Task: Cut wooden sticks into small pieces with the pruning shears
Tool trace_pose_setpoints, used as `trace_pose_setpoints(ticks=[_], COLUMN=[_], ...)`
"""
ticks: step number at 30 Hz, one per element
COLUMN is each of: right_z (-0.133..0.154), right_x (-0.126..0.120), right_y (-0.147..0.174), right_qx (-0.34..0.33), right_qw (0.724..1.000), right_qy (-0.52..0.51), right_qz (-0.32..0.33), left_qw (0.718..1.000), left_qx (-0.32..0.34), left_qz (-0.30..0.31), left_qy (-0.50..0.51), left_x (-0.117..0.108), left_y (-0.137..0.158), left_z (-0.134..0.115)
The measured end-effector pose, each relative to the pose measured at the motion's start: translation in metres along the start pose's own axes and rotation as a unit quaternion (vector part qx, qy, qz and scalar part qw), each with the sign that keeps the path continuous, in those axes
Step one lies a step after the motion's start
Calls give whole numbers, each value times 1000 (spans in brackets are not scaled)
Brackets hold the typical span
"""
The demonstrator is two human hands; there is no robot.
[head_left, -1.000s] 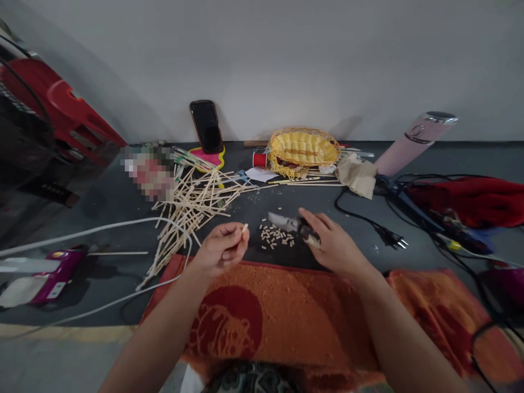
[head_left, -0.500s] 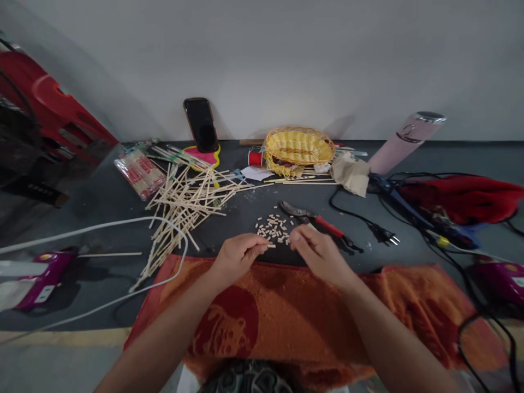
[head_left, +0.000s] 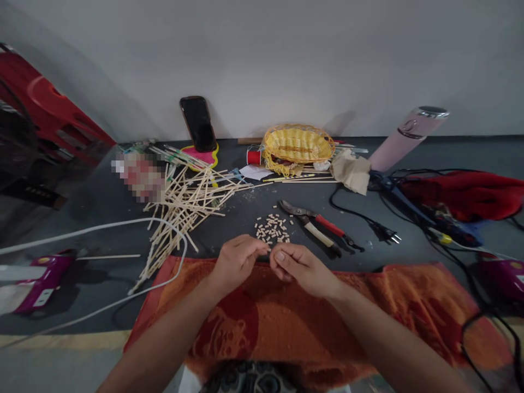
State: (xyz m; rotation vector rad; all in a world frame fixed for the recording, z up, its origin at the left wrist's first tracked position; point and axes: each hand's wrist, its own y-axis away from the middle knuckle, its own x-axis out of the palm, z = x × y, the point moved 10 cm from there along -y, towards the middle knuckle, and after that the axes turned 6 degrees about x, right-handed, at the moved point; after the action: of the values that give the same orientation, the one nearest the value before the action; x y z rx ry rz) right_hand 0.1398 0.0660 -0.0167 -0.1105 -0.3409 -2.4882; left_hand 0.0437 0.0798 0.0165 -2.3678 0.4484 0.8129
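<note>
My left hand (head_left: 239, 259) is closed in a pinch above the near table edge. The tip of a short wooden stick piece (head_left: 269, 250) shows faintly at its fingertips. My right hand (head_left: 301, 266) has its fingers curled together, thumb on top, almost touching the left fingertips; whatever it holds is hidden. Just beyond both hands lies a loose pile of short cut stick pieces (head_left: 273, 228). Red-handled pliers-like cutters (head_left: 313, 215) rest right of the pile, with a second tool having a pale handle (head_left: 321, 233) beside them. An orange towel (head_left: 295, 322) spreads under my forearms.
Long thin wooden sticks (head_left: 184, 210) lie heaped at left, crossed by a white cable (head_left: 164, 219). Along the wall are a phone (head_left: 198, 123), a red thread spool (head_left: 254, 157), a yellow basket (head_left: 299, 144) and a pink bottle (head_left: 405, 139). A black plug (head_left: 385, 233) lies at right.
My right hand has moved left and toward me, from beside the pile to my left fingertips, uncovering the pale handle. The stick piece in my left hand is now mostly hidden.
</note>
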Motion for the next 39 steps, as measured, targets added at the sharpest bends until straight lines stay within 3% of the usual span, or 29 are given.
trace_pose_setpoints(ticks=[7, 11, 23, 33, 39], right_z=[-10, -6, 9, 20, 23], right_x=[-20, -24, -28, -18, -20], right_y=[-4, -5, 1, 5, 6], right_qx=[14, -15, -43, -84, -84], right_qw=[997, 997, 979, 953, 954], right_qy=[-33, 12, 155, 268, 256], right_qz=[-62, -72, -127, -116, -134], left_qw=[990, 982, 975, 982, 989], left_qx=[-112, -133, -151, -118, -107], left_qz=[-38, -35, -27, -5, -1], left_qy=[78, 133, 160, 148, 107], left_x=[-6, -1, 6, 9, 8], left_y=[2, 2, 3, -1, -2], left_z=[19, 18, 22, 12, 9])
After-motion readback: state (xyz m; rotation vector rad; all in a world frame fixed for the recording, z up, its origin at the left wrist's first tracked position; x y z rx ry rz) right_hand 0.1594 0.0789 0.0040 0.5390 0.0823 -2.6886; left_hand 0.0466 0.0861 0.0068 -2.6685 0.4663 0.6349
